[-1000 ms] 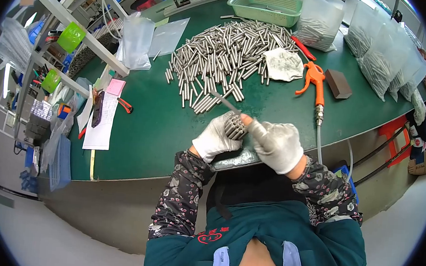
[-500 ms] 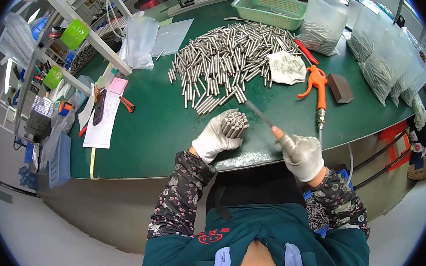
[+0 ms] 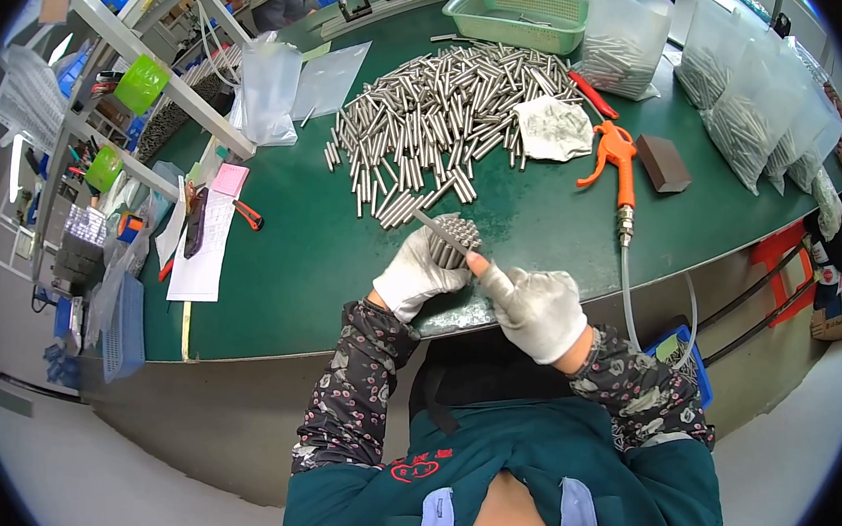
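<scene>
My left hand (image 3: 408, 280), in a white glove, is closed around a bundle of short metal pins (image 3: 451, 254) just above the near edge of the table. The pins' round ends face up. In my gloved right hand (image 3: 541, 318) is a thin flat metal file (image 3: 431, 226), its blade lying across the top of the bundle. A bare fingertip shows at the file's near end; the handle is hidden in the hand. Beyond my hands spreads a big pile of loose metal pins (image 3: 443, 107) on the green table (image 3: 320, 285).
Right of the pile are a white cloth (image 3: 554, 131), red-handled tool (image 3: 594, 96), orange air gun (image 3: 615, 162) with hose, and brown block (image 3: 663, 164). Pin-filled bags (image 3: 743, 135) line the right; a green basket (image 3: 513, 33) stands behind. Papers (image 3: 199, 255) and a cutter (image 3: 248, 215) lie left.
My right hand has moved left, bringing the file from beside the bundle to across its top. My left hand keeps its hold on the pins. The view has shifted slightly.
</scene>
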Tool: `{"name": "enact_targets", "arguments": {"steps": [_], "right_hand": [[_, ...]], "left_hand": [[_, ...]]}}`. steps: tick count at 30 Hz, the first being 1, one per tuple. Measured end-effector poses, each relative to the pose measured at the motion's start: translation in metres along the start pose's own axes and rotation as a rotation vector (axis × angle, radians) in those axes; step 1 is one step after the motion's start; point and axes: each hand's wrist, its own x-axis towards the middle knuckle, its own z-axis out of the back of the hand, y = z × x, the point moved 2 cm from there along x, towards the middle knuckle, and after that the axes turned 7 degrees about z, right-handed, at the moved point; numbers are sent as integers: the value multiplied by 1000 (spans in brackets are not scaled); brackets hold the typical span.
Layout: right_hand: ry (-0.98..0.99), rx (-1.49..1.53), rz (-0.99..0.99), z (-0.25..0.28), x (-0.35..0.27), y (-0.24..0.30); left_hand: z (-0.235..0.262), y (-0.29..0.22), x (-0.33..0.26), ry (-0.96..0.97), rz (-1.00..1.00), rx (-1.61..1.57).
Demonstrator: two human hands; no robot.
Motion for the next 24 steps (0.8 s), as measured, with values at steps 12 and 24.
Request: {"name": "enact_targets", "arguments": {"steps": [12,24], "right_hand": [[-76,97,-63,11,-10,2],[-146,40,-151,-6,10,4]], "left_hand": [[2,9,1,4,-126,-38],[-5,6,1,-200,-98,-70]]}}
